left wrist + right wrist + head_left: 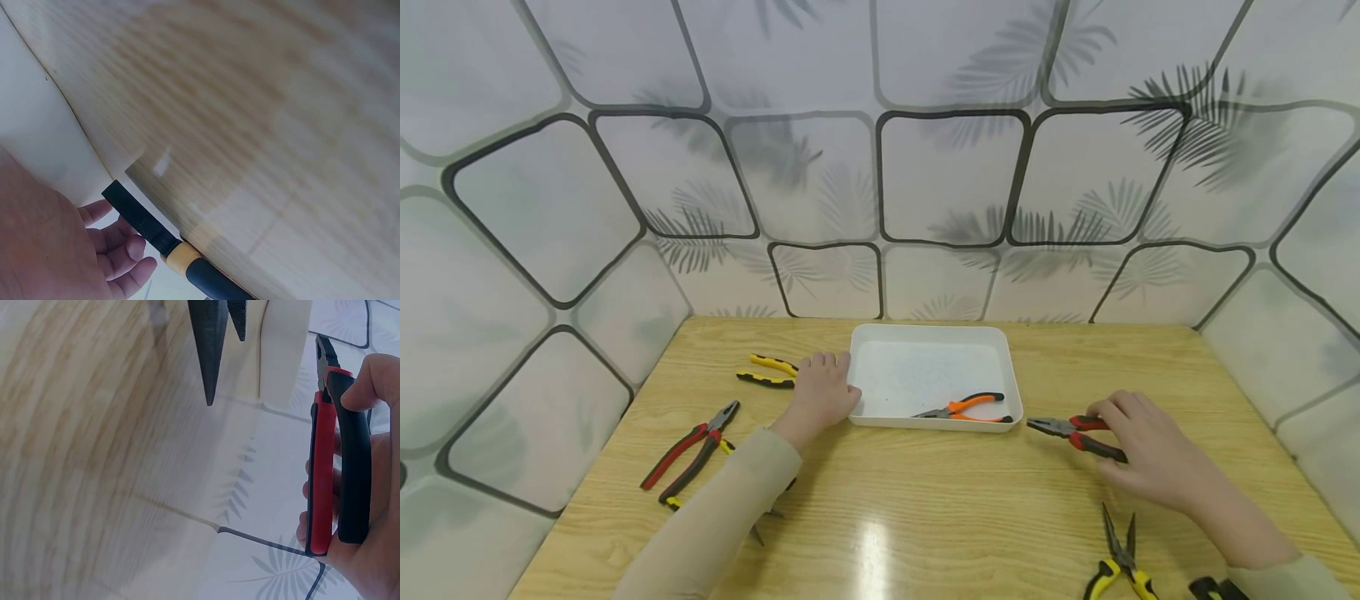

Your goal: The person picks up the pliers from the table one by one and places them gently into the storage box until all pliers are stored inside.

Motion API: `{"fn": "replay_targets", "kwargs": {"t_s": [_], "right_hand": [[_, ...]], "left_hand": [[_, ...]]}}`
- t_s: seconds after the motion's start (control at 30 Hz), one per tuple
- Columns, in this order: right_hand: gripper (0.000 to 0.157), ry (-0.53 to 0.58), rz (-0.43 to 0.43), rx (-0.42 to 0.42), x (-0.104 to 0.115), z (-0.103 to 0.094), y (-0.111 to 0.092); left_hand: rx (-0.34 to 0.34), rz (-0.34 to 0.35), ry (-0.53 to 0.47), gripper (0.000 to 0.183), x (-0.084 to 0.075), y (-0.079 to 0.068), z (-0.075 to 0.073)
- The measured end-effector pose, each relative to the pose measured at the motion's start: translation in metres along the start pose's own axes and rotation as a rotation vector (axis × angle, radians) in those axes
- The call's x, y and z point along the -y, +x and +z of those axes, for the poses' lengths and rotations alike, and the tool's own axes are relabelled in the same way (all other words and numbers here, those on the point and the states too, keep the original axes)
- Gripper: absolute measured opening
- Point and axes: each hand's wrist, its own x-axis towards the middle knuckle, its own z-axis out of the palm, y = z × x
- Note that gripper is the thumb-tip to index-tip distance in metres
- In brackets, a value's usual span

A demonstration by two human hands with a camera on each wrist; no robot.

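My right hand (1150,450) grips red-and-black combination pliers (1082,433) by the handles, their nose pointing left at the right side of a white tray (928,367). In the right wrist view these pliers (331,456) lie along the curled fingers. My left hand (823,387) is at the tray's left edge, over yellow-and-black pliers (767,379) whose head it hides from above. The left wrist view shows that dark head (140,215) beside loosely bent fingers (128,247); the thumb's contact with the tray is unclear. Orange-handled pliers (970,407) lie inside the tray.
Larger red-and-black pliers (700,450) lie at the left, beside yellow-and-black tools partly covered by my left sleeve (715,517). Yellow-and-black long-nose pliers (1122,554) lie before my right hand, near a dark handle (1213,588). A patterned wall (955,175) borders the wooden table (940,500).
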Motion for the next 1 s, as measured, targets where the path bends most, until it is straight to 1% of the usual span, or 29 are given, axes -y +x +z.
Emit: {"fn": "replay_targets", "kwargs": {"t_s": [0.1,0.33,0.5,0.73,0.8,1.0], "right_hand": [[0.047,-0.002,-0.015,-0.013,0.0,0.001,0.002],[0.046,0.006,-0.004,0.009,0.002,0.001,0.008],[0.047,0.005,-0.013,0.004,0.004,0.002,0.01],[0.048,0.022,-0.014,0.001,0.008,0.003,0.014],[0.047,0.024,-0.01,0.002,0.009,0.003,0.016],[0.046,0.03,0.017,0.04,0.012,0.002,0.022]], "left_hand": [[-0.005,0.0,-0.003,0.05,0.0,-0.001,0.0],[-0.02,0.007,-0.023,0.046,-0.001,-0.001,0.0],[0.001,0.009,-0.005,0.051,0.001,0.001,0.003],[0.0,0.006,0.008,0.053,0.0,0.001,0.002],[0.01,0.007,0.019,0.054,0.001,0.002,0.003],[0.015,0.004,0.023,0.054,0.001,0.002,0.002]]}}
